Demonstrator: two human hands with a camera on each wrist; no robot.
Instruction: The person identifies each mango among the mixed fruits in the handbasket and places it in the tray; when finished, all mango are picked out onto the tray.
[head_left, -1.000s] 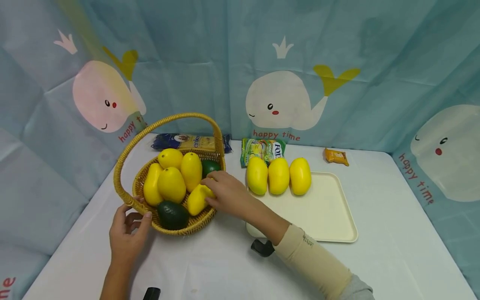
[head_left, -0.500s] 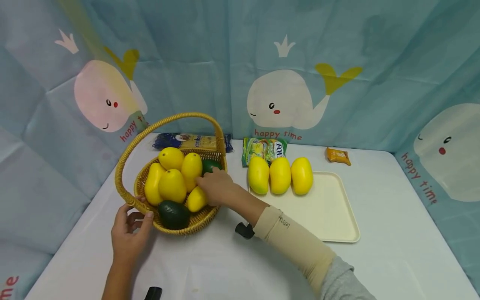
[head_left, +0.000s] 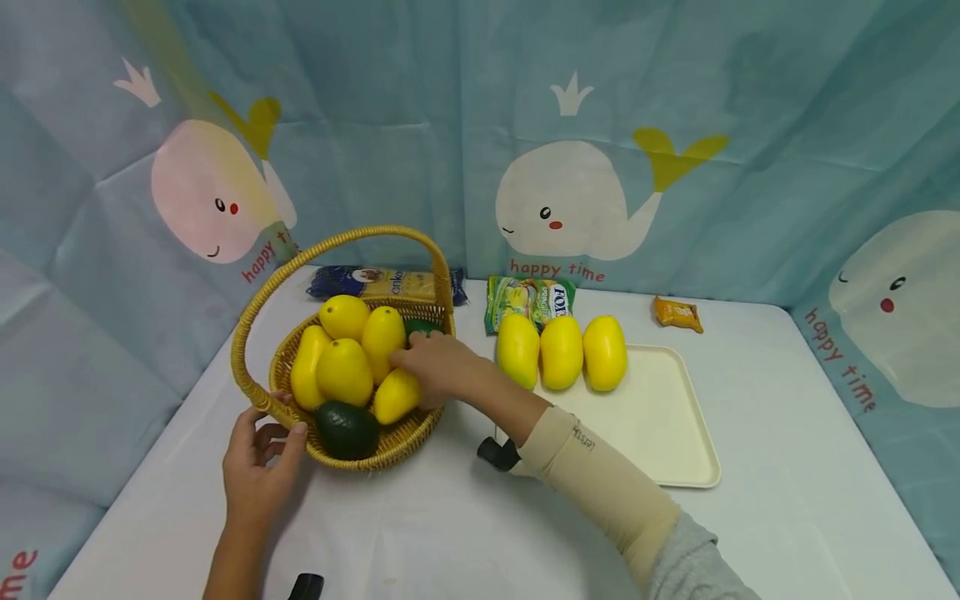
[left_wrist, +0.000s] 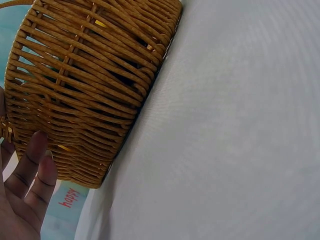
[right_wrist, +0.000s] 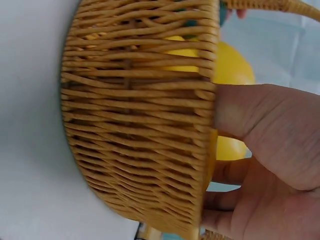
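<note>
In the head view a wicker basket [head_left: 408, 437] with an arched handle stands left of centre, holding several yellow mangoes [head_left: 343, 372] and two dark green avocados [head_left: 347, 430]. My left hand [head_left: 258, 467] grips its near left rim, at the foot of the handle. The left wrist view shows fingers [left_wrist: 37, 150] against the woven side. My right hand [head_left: 442, 367] reaches over the right rim and holds the right end of a mango [head_left: 396, 397]. From the right wrist, thumb and fingers go down behind the rim on either side of yellow fruit; their tips are hidden.
A cream tray [head_left: 667, 425] lies to the right, with three mangoes [head_left: 561, 352] in a row at its far left. Behind stand a green snack packet [head_left: 528, 302], a blue-and-yellow packet [head_left: 375, 283] and a small orange packet [head_left: 678, 314]. A patterned curtain closes the back.
My right hand has moved slightly left and deeper into the basket, covering more of the mango's right end. The left hand keeps its grip on the rim.
</note>
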